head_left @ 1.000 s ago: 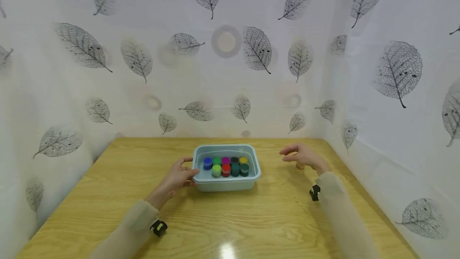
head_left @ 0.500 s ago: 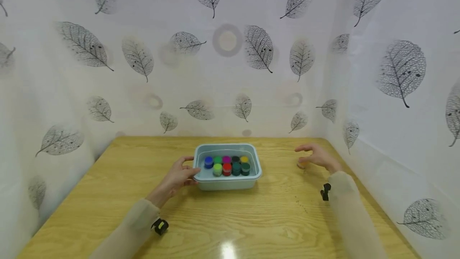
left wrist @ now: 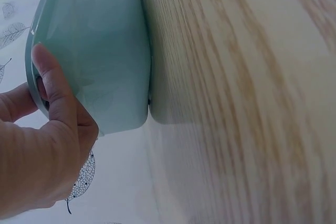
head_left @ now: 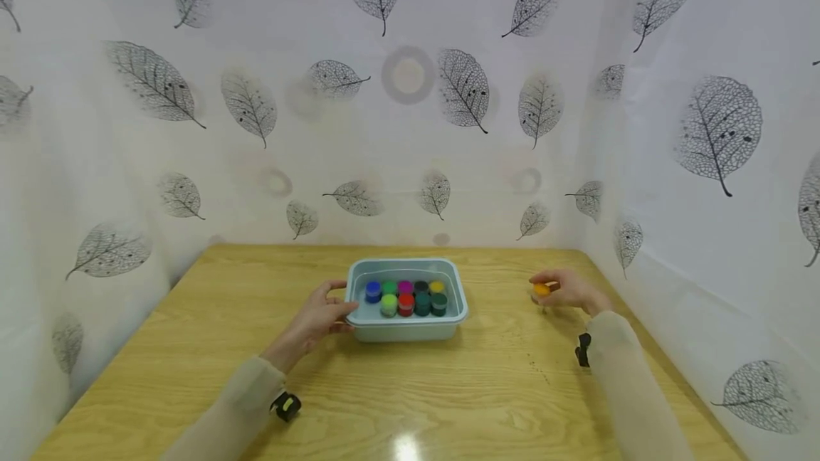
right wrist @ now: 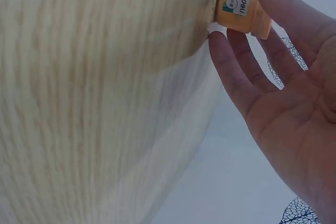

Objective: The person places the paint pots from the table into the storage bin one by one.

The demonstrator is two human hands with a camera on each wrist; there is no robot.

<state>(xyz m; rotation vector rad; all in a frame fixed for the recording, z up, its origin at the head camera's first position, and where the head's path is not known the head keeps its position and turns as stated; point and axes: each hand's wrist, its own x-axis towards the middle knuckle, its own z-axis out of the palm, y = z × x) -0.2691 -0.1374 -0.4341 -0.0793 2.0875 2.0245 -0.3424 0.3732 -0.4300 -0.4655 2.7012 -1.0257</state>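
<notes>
In the head view a pale blue-green plastic tub (head_left: 403,333) stands mid-table with several small paint jars in two rows, among them a blue paint jar (head_left: 373,292), a red paint jar (head_left: 406,304) and a lime green paint jar (head_left: 389,304). My left hand (head_left: 323,315) grips the tub's left rim; the left wrist view shows fingers on both sides of that rim (left wrist: 30,56). Off to the right, my right hand (head_left: 566,292) has thumb and fingers around an orange paint jar (right wrist: 236,6). Its base looks to be at the tabletop in the right wrist view.
The wooden table (head_left: 410,390) has dark specks (head_left: 537,368) between the tub and the right arm. A white leaf-print curtain (head_left: 403,162) hangs along the back and both sides. Each sleeve cuff carries a small black device (head_left: 286,405).
My right hand has moved right and closed its thumb and fingers around the orange paint jar. My left hand keeps its grip on the tub, which has not moved on the table.
</notes>
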